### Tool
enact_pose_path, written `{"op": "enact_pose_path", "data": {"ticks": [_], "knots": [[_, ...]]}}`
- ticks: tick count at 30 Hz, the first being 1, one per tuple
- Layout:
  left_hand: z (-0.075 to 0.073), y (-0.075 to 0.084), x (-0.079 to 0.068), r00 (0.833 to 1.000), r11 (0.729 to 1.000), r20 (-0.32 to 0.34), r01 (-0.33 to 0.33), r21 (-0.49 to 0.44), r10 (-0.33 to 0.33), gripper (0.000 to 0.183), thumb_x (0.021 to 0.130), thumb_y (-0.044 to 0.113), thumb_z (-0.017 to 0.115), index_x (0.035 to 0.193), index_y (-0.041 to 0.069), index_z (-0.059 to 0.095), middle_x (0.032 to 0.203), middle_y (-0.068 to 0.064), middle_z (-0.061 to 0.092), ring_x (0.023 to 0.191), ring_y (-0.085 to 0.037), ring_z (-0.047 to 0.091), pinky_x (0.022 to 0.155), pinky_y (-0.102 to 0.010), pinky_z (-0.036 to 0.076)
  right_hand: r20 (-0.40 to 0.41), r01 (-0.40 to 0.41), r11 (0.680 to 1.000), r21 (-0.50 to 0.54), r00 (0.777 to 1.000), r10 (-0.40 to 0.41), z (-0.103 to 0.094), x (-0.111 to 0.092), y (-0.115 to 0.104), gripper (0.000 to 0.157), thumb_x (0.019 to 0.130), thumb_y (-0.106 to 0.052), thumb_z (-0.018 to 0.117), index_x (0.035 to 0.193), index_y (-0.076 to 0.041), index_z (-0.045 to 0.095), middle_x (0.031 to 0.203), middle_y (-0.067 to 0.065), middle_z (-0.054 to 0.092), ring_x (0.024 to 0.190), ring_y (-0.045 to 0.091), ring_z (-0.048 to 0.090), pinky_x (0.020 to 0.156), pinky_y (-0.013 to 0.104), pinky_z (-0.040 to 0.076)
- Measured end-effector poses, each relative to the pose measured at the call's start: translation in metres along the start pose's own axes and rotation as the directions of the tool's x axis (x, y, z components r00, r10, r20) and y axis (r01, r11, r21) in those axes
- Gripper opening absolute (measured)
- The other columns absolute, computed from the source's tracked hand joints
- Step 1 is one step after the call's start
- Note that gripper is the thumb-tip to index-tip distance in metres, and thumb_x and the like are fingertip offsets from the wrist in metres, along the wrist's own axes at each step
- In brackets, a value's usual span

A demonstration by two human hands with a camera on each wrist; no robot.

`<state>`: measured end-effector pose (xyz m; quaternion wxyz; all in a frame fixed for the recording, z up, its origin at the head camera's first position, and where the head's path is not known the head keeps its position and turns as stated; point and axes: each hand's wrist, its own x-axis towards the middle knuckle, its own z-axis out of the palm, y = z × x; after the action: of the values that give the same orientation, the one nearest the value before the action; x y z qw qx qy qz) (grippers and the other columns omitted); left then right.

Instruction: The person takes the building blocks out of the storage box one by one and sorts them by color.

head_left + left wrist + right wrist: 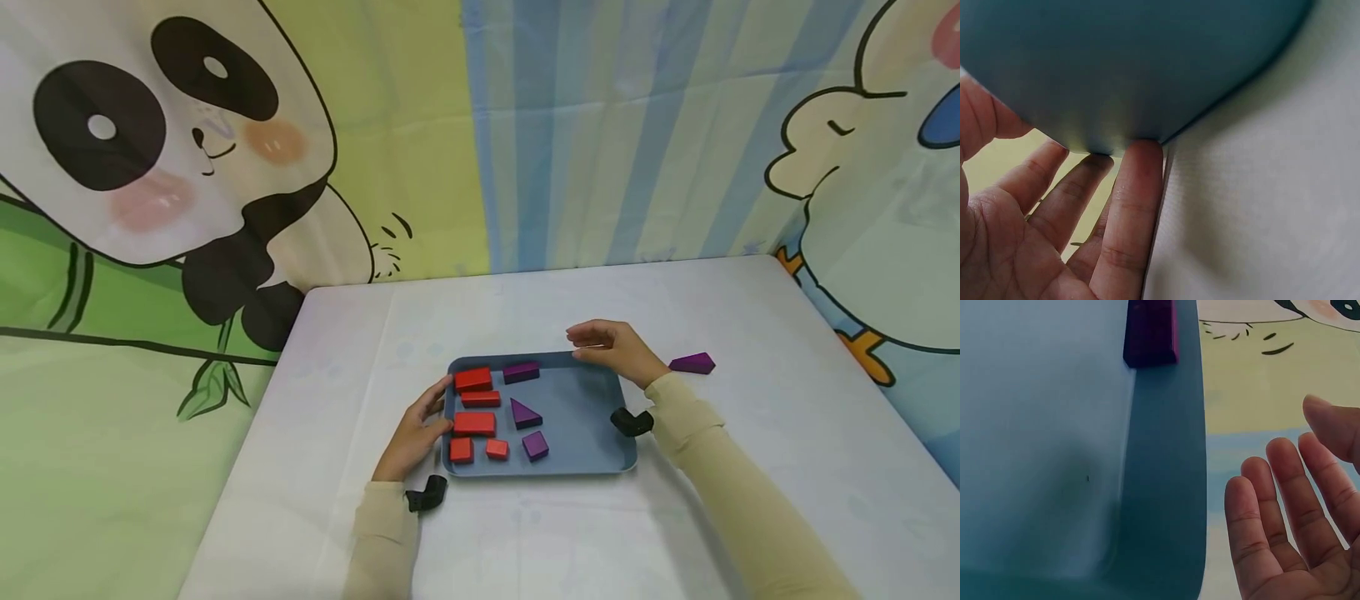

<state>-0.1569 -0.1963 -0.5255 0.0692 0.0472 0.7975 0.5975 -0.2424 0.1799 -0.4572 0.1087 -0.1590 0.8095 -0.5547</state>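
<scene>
In the head view, a blue-grey tray (577, 465) lies on the white table. Along its left side are several red blocks (474, 423); several purple blocks (521, 372), one a triangle, lie to their right. My left hand (411, 433) touches the tray's left edge with thumb and fingertips. In the left wrist view, the fingers (1132, 212) extend fairly straight to the tray's outer wall (1129, 75). Near the tray's far right edge, my right hand (621, 352) holds nothing, its fingers (1300, 487) loosely extended beyond the rim in the right wrist view.
A loose purple block (693, 363) lies on the table (360, 333) outside the tray, right of my right hand. Behind the table hangs a printed cloth (420, 142) with a panda and stripes. Black wrist devices (427, 493) sit at both cuffs.
</scene>
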Motion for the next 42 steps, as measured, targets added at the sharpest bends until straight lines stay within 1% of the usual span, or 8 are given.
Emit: {"op": "enact_pose_path", "data": {"ticks": [4,8,12,16,19,23,33,42], "knots": [[0.000,-0.001,0.002,1.000,1.000,0.007,0.003,-0.011,-0.003,0.077,0.093,-0.005,0.060,0.166,0.012,0.046,0.169,-0.011,0.044,0.146,-0.041,0.051,0.113,-0.054,0.044,0.021,0.011,1.000,0.002,1.000,-0.012,0.013,0.008,-0.001,0.041,0.103,-0.003,0.071,0.141,0.011,0.063,0.141,0.030,0.065,0.129,0.046,0.063,0.101,0.029,0.055],[-0.001,-0.002,0.002,1.000,1.000,0.012,0.007,-0.026,-0.007,0.077,0.093,-0.006,0.060,0.166,0.014,0.046,0.169,-0.010,0.045,0.147,-0.039,0.050,0.112,-0.053,0.044,0.050,0.006,1.000,0.019,0.999,-0.007,0.026,0.014,-0.001,0.041,0.102,0.000,0.070,0.140,0.014,0.061,0.141,0.033,0.064,0.128,0.046,0.064,0.105,0.039,0.055],[-0.001,-0.002,0.002,1.000,1.000,0.009,0.001,-0.016,-0.001,0.077,0.093,-0.006,0.060,0.166,0.013,0.046,0.169,-0.012,0.045,0.146,-0.040,0.051,0.111,-0.051,0.045,0.081,-0.013,1.000,0.008,0.997,0.012,0.037,0.017,0.000,0.041,0.103,-0.001,0.070,0.140,0.014,0.062,0.141,0.032,0.065,0.128,0.046,0.065,0.108,0.048,0.053],[-0.001,-0.001,0.002,1.000,1.000,0.008,0.003,-0.008,-0.002,0.077,0.093,-0.005,0.060,0.166,0.012,0.046,0.169,-0.013,0.045,0.146,-0.041,0.052,0.111,-0.050,0.045,0.112,-0.035,0.999,-0.008,0.993,0.035,0.045,0.019,0.002,0.040,0.102,0.001,0.070,0.138,0.015,0.063,0.140,0.032,0.066,0.127,0.045,0.066,0.108,0.052,0.053],[-0.001,0.000,0.002,1.000,1.000,0.007,-0.004,-0.005,0.004,0.076,0.092,-0.004,0.060,0.166,0.012,0.046,0.168,-0.013,0.046,0.145,-0.041,0.052,0.111,-0.051,0.045,0.122,-0.055,0.998,-0.031,0.991,0.058,0.050,0.020,0.003,0.039,0.101,0.002,0.070,0.138,0.015,0.063,0.139,0.031,0.066,0.125,0.044,0.067,0.106,0.051,0.054],[-0.001,0.001,0.002,1.000,1.000,0.009,0.000,-0.005,0.000,0.076,0.093,-0.004,0.060,0.166,0.012,0.045,0.169,-0.012,0.045,0.145,-0.040,0.052,0.110,-0.050,0.046,0.088,-0.079,0.993,-0.082,0.992,0.086,0.056,0.021,0.003,0.038,0.100,0.002,0.071,0.136,0.013,0.065,0.136,0.029,0.068,0.121,0.041,0.068,0.103,0.048,0.056],[0.000,0.002,0.001,1.000,1.000,0.015,0.010,-0.006,-0.010,0.077,0.094,-0.003,0.060,0.167,0.014,0.044,0.169,-0.012,0.044,0.146,-0.039,0.052,0.108,-0.046,0.047,-0.031,-0.064,0.985,-0.159,0.998,0.060,0.070,0.022,0.002,0.029,0.094,0.003,0.079,0.122,0.008,0.074,0.115,0.021,0.076,0.104,0.033,0.073,0.091,0.042,0.059],[-0.001,-0.001,0.002,1.000,1.000,0.008,0.013,-0.020,-0.013,0.077,0.093,-0.003,0.061,0.166,0.013,0.045,0.168,-0.012,0.046,0.145,-0.039,0.052,0.109,-0.049,0.045,-0.058,-0.092,0.970,-0.227,0.995,0.081,0.082,0.025,0.003,0.029,0.094,-0.001,0.081,0.121,0.005,0.077,0.111,0.019,0.078,0.103,0.032,0.075,0.090,0.044,0.060]]}}
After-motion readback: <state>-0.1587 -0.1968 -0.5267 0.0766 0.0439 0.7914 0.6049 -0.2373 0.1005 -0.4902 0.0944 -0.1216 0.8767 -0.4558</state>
